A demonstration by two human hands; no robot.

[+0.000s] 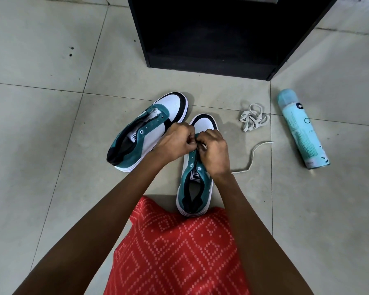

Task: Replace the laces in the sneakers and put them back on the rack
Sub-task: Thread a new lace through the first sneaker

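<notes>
Two teal, white and black sneakers stand on the tiled floor. The left sneaker has bare eyelets and points away to the right. Over the front eyelets of the right sneaker my left hand and my right hand meet, fingers curled and pinching a cream lace. The lace trails from under my right wrist across the floor to the right. Its threaded part is hidden by my fingers. A second bundled lace lies loose on the floor further right.
A black shoe rack stands on the floor straight ahead, its lower shelf dark. A pale teal spray can lies on its side at the right. Red patterned cloth covers my lap at the bottom.
</notes>
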